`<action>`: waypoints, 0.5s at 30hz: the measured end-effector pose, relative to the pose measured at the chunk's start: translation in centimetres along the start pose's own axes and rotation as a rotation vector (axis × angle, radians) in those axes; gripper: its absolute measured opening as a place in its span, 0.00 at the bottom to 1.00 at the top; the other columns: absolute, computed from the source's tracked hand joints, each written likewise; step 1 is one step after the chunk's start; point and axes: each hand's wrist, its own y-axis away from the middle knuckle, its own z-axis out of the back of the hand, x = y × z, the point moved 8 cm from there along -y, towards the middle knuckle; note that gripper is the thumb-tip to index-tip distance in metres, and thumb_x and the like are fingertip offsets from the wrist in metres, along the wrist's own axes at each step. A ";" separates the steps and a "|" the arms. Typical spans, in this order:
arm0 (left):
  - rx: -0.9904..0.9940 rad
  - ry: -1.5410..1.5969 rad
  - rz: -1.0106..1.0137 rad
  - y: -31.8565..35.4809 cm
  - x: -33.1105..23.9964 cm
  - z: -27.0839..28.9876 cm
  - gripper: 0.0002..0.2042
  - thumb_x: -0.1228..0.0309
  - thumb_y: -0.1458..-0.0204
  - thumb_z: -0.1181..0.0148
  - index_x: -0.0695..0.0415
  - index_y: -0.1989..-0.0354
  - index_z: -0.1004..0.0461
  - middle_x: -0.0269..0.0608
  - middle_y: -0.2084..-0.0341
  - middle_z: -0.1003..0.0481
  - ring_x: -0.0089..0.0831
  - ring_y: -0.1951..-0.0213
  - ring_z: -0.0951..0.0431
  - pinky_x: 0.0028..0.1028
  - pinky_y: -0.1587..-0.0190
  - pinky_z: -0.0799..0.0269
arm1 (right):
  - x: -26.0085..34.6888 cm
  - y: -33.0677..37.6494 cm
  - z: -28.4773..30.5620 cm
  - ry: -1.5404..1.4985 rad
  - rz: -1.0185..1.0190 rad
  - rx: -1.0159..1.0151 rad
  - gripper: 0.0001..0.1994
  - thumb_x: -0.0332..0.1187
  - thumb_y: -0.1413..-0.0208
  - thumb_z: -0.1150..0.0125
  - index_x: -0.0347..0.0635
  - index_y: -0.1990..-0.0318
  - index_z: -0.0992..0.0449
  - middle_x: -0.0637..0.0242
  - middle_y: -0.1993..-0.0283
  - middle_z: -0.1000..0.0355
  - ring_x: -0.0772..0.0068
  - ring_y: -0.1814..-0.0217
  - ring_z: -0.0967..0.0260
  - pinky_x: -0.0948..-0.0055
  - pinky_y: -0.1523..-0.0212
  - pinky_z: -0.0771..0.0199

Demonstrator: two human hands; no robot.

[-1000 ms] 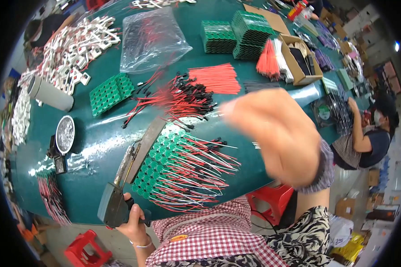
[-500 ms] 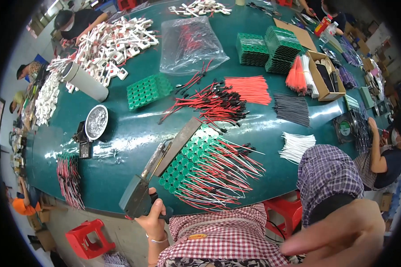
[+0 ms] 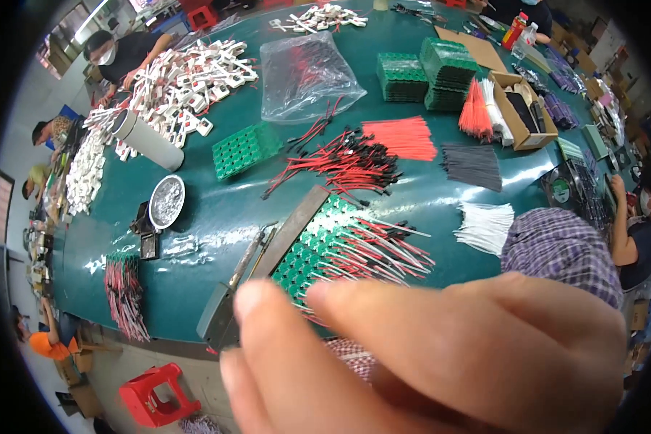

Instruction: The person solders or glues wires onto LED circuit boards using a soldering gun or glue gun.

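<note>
My right hand (image 3: 441,354) looms large and blurred close to the camera, across the lower middle. Its fingers are bent but apart, with nothing visible between them. My left hand is hidden behind it. The grey soldering gun (image 3: 215,318) shows only in part beside my right fingertips, its metal tip pointing up and away. A flat metal bar (image 3: 296,228) lies slantwise along a green circuit board panel (image 3: 294,269). Red, white and black wires (image 3: 383,249) fan out from the panel to the right, their near ends covered by my right hand.
Beyond lie red-black wire leads (image 3: 358,166), red wires (image 3: 401,137), black wires (image 3: 470,166) and white wires (image 3: 483,226). A dish of metal bits (image 3: 166,202) and a grey flask (image 3: 148,139) stand left. A person in a checked head covering (image 3: 557,249) sits right.
My right hand has swept left and up, close to the camera, and now covers my left hand, which was gripping the soldering gun. The gun and panel stay in nearly the same place.
</note>
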 end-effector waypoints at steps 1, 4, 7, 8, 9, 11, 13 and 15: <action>-0.028 -0.008 0.000 0.4 0.0 0.8 0.19 0.87 0.52 0.39 0.66 0.49 0.30 0.40 0.68 0.26 0.20 0.81 0.33 0.20 0.79 0.36 | -4.2 6.3 7.0 -0.020 -0.002 0.016 0.12 0.21 0.59 0.32 0.37 0.63 0.19 0.57 0.62 0.22 0.62 0.68 0.24 0.70 0.66 0.26; 0.026 -0.014 -0.181 0.9 -1.2 -3.2 0.19 0.86 0.51 0.41 0.66 0.50 0.30 0.44 0.65 0.26 0.20 0.82 0.34 0.20 0.80 0.38 | -1.2 7.3 4.8 0.040 -0.107 -0.018 0.12 0.20 0.58 0.33 0.37 0.62 0.20 0.56 0.62 0.22 0.62 0.68 0.24 0.70 0.67 0.26; -0.051 -0.025 -0.278 2.5 -3.0 -0.8 0.18 0.85 0.51 0.42 0.66 0.50 0.31 0.48 0.63 0.26 0.21 0.83 0.35 0.19 0.81 0.40 | 4.5 -8.0 -11.4 -0.014 -0.173 0.053 0.12 0.20 0.58 0.33 0.36 0.62 0.20 0.56 0.62 0.22 0.62 0.68 0.24 0.70 0.67 0.26; -0.004 0.027 -0.300 1.4 -2.2 -1.7 0.18 0.85 0.51 0.43 0.67 0.50 0.31 0.50 0.62 0.26 0.21 0.83 0.36 0.19 0.81 0.41 | 6.1 -13.1 -16.7 0.059 -0.230 0.097 0.12 0.20 0.58 0.33 0.36 0.62 0.20 0.55 0.62 0.22 0.62 0.68 0.24 0.70 0.67 0.25; 0.064 0.073 -0.296 0.8 -1.5 -2.7 0.18 0.84 0.51 0.43 0.67 0.50 0.32 0.52 0.61 0.26 0.21 0.84 0.37 0.19 0.82 0.41 | 6.4 -16.1 -19.9 0.146 -0.294 0.130 0.12 0.20 0.58 0.34 0.36 0.61 0.20 0.55 0.62 0.22 0.62 0.68 0.24 0.70 0.67 0.25; 0.050 0.099 -0.342 0.4 -1.2 -1.1 0.21 0.83 0.52 0.42 0.65 0.46 0.33 0.53 0.61 0.26 0.20 0.84 0.38 0.18 0.81 0.42 | 5.0 -17.0 -20.2 0.148 -0.343 0.177 0.13 0.20 0.57 0.34 0.36 0.61 0.20 0.55 0.62 0.22 0.62 0.69 0.24 0.70 0.68 0.25; -0.023 0.079 -0.402 1.3 -1.9 -0.4 0.20 0.82 0.51 0.41 0.63 0.47 0.30 0.47 0.61 0.25 0.20 0.83 0.34 0.18 0.81 0.39 | 5.4 -17.1 -21.2 0.126 -0.333 0.210 0.13 0.19 0.57 0.34 0.36 0.61 0.20 0.55 0.62 0.22 0.62 0.69 0.24 0.70 0.68 0.25; 0.012 0.111 -0.358 0.7 -0.8 -0.9 0.19 0.82 0.51 0.42 0.65 0.48 0.30 0.48 0.61 0.25 0.21 0.82 0.34 0.19 0.80 0.38 | 5.9 -17.0 -21.4 0.164 -0.348 0.250 0.13 0.19 0.57 0.35 0.36 0.60 0.20 0.54 0.62 0.22 0.62 0.69 0.24 0.70 0.68 0.25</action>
